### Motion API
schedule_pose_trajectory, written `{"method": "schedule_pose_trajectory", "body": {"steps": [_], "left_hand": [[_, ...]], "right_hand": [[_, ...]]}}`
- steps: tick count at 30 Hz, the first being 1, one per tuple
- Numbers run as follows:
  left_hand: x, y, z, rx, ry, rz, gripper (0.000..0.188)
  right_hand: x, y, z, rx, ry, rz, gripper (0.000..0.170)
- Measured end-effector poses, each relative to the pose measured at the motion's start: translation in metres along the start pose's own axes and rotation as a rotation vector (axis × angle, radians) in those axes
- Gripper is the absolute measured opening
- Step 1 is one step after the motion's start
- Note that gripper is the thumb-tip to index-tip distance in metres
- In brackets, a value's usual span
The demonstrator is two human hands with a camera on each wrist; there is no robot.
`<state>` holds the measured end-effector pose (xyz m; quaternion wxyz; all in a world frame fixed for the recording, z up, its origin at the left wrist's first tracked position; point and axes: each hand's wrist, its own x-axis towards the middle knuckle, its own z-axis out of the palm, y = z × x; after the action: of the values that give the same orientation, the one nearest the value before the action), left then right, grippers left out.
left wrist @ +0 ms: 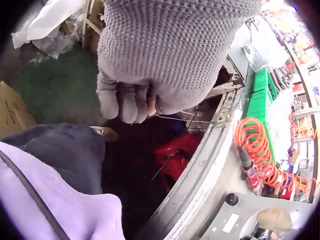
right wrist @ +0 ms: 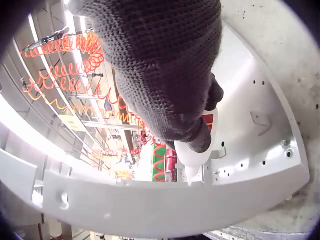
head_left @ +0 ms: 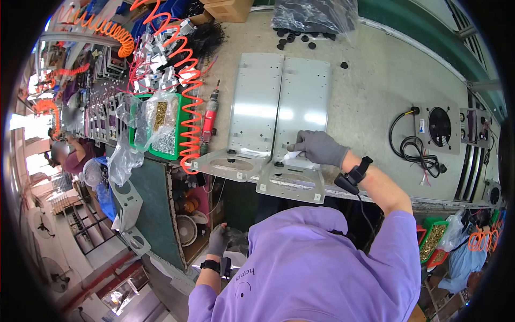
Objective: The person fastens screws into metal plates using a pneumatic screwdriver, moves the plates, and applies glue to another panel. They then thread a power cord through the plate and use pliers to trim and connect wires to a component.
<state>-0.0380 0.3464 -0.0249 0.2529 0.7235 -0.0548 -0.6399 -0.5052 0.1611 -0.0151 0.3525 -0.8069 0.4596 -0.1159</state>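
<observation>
Pinching a white plastic bottle (right wrist: 194,156) nozzle-down, the gray-gloved right hand (head_left: 322,148) is above the perforated end of a bent gray metal panel (head_left: 303,88) on the table (head_left: 370,102); the gray-gloved left hand (head_left: 217,241) hangs beyond the edge, fingers loosely curled.

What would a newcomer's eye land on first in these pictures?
Probably the bright orange coiled hose, looping down beside the green bin at the left of the bench. Next, the purple top at the head view's bottom, then two pale metal panels side by side on the bench, where the gloved right hand holds a white bottle over the right one.
</observation>
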Motion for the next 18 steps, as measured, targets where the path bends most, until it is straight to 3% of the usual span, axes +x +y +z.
{"method": "schedule_pose_trajectory", "body": {"steps": [8, 14, 18], "left_hand": [[-0.008, 0.001, 0.007, -0.076, -0.026, -0.018, 0.016], [-0.01, -0.004, 0.008, -0.079, 0.0, -0.019, 0.015], [-0.011, -0.006, 0.004, -0.091, -0.004, -0.014, 0.015]], "right_hand": [[0.014, -0.009, 0.001, -0.107, -0.025, -0.156, 0.029], [0.02, 0.002, -0.009, 0.106, -0.048, -0.028, 0.034], [0.043, 0.007, -0.015, 0.364, 0.034, 0.055, 0.039]]}}
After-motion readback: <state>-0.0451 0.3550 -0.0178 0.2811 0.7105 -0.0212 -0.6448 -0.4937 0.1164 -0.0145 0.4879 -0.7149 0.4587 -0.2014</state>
